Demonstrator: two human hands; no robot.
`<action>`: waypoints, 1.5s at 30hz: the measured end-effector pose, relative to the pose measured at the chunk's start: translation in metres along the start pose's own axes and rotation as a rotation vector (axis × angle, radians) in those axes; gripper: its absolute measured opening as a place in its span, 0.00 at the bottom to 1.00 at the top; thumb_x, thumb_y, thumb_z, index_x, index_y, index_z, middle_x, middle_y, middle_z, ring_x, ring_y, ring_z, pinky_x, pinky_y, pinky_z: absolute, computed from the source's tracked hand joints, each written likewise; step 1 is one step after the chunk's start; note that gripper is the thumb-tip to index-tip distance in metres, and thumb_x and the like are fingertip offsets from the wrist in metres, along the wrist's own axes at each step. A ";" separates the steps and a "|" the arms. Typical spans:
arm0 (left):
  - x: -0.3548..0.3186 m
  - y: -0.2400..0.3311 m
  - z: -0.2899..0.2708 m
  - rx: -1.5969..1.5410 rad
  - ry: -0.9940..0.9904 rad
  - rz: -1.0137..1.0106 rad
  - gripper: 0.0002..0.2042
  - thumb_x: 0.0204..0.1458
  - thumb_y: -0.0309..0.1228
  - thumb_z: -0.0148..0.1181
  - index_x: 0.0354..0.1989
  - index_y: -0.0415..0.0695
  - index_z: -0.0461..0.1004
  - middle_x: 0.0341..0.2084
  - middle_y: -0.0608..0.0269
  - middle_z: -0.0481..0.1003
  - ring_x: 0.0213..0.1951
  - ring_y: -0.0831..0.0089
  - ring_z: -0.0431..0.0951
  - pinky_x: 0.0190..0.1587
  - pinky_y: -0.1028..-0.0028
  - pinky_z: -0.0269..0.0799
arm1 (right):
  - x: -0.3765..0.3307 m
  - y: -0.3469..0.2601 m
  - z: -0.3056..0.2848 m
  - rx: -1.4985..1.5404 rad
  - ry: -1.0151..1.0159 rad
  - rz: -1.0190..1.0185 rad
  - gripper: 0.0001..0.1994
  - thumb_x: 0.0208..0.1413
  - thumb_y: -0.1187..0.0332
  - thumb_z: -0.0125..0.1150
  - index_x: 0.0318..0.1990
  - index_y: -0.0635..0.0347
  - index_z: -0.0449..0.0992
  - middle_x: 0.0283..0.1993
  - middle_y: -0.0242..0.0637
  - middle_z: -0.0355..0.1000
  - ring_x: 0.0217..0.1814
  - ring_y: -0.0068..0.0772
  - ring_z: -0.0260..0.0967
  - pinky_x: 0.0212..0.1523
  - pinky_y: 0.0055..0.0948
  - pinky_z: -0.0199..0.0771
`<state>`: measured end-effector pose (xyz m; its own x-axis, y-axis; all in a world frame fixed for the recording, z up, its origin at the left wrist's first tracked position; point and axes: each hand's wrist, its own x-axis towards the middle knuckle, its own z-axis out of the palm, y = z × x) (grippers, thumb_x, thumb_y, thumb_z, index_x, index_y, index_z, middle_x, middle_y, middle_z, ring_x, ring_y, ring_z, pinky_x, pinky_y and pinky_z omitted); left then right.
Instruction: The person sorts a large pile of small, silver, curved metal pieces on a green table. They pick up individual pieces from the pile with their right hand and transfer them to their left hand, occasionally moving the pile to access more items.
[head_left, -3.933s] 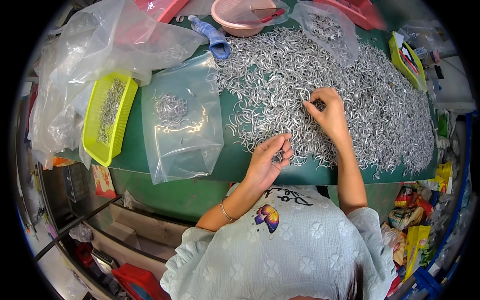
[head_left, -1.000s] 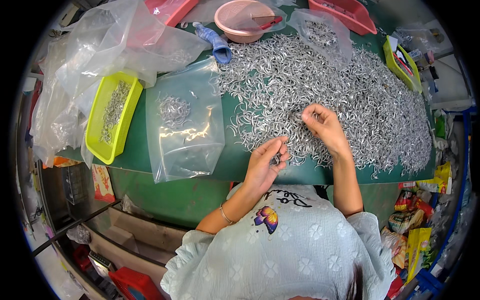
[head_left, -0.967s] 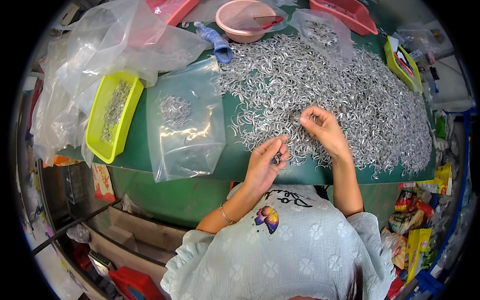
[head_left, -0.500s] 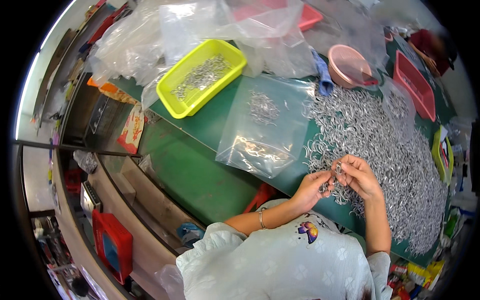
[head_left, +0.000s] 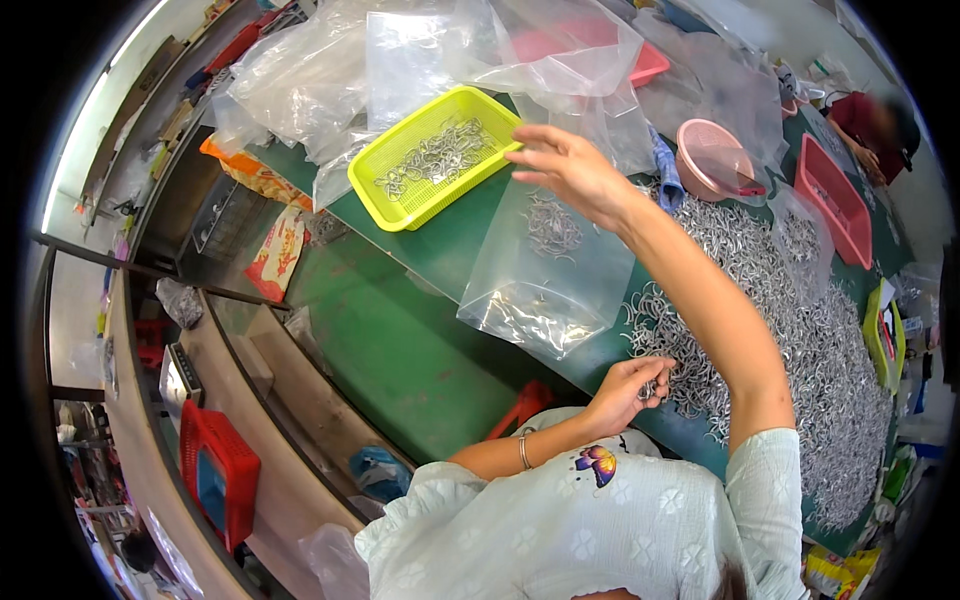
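My right hand [head_left: 575, 178] is stretched out over the table beside the right end of a yellow-green plastic basket [head_left: 357, 180]. Its fingers are spread, with nothing visible in them. Inside the basket lies a loose heap of small silvery metal rings [head_left: 450, 150]. Close to my body, my left hand [head_left: 622, 395] is closed around a few of the curved metal rings, at the near left edge of a large pile of them [head_left: 790, 330]. Below my right forearm, a clear plastic bag [head_left: 510, 285] lies flat, with a small cluster of rings [head_left: 550, 228] at it.
Clear plastic sheets [head_left: 310, 80] are heaped at the back. A pink round basket [head_left: 700, 165], a blue cloth [head_left: 665, 175] and a pink tray [head_left: 835, 215] stand beyond the pile. A person [head_left: 870, 130] sits at the far right. A red crate [head_left: 240, 470] is at left.
My right hand has left my left hand and swung forward and left to the yellow-green basket, its fingers opening. My left hand stays near the pile's edge. The view has shifted slightly.
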<state>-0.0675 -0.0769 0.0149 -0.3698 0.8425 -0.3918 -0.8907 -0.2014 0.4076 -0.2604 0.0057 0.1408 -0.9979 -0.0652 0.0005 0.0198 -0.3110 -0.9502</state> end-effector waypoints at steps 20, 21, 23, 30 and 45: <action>0.020 0.003 0.013 0.023 0.044 -0.226 0.17 0.63 0.39 0.46 0.43 0.34 0.70 0.23 0.66 0.64 0.26 0.76 0.64 0.23 0.81 0.54 | -0.237 0.079 -0.144 -1.670 0.363 0.010 0.25 0.50 0.65 0.63 0.56 0.57 0.68 0.62 0.39 0.60 0.64 0.47 0.55 0.61 0.47 0.53; 0.020 0.003 0.011 0.015 0.025 -0.221 0.17 0.63 0.39 0.46 0.43 0.34 0.70 0.23 0.65 0.64 0.26 0.76 0.64 0.23 0.81 0.54 | -0.243 0.085 -0.141 -1.651 0.391 0.006 0.23 0.51 0.65 0.62 0.56 0.57 0.69 0.62 0.39 0.61 0.65 0.47 0.55 0.62 0.48 0.53; 0.021 0.001 0.009 0.004 0.001 -0.211 0.16 0.63 0.39 0.46 0.43 0.35 0.70 0.23 0.65 0.64 0.26 0.76 0.64 0.23 0.81 0.54 | -0.255 0.086 -0.134 -1.616 0.401 0.008 0.21 0.51 0.66 0.61 0.54 0.57 0.70 0.62 0.39 0.61 0.66 0.48 0.54 0.62 0.48 0.53; 0.023 0.003 0.009 0.058 0.032 -0.213 0.16 0.62 0.39 0.48 0.42 0.36 0.71 0.24 0.66 0.65 0.27 0.76 0.65 0.25 0.79 0.56 | -0.283 0.070 -0.119 -1.506 0.373 0.013 0.12 0.49 0.72 0.62 0.43 0.59 0.75 0.58 0.38 0.64 0.65 0.46 0.56 0.60 0.44 0.59; 0.024 0.002 0.012 0.094 0.016 -0.216 0.15 0.62 0.37 0.48 0.43 0.35 0.71 0.23 0.64 0.65 0.27 0.74 0.66 0.24 0.79 0.57 | -0.266 0.070 -0.149 -1.520 0.645 0.004 0.11 0.47 0.73 0.64 0.40 0.56 0.76 0.44 0.34 0.69 0.48 0.36 0.63 0.51 0.38 0.57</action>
<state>-0.0745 -0.0513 0.0161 -0.1780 0.8528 -0.4910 -0.9214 0.0306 0.3873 -0.0033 0.1426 0.0274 -0.8654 0.4372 0.2448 0.3349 0.8681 -0.3665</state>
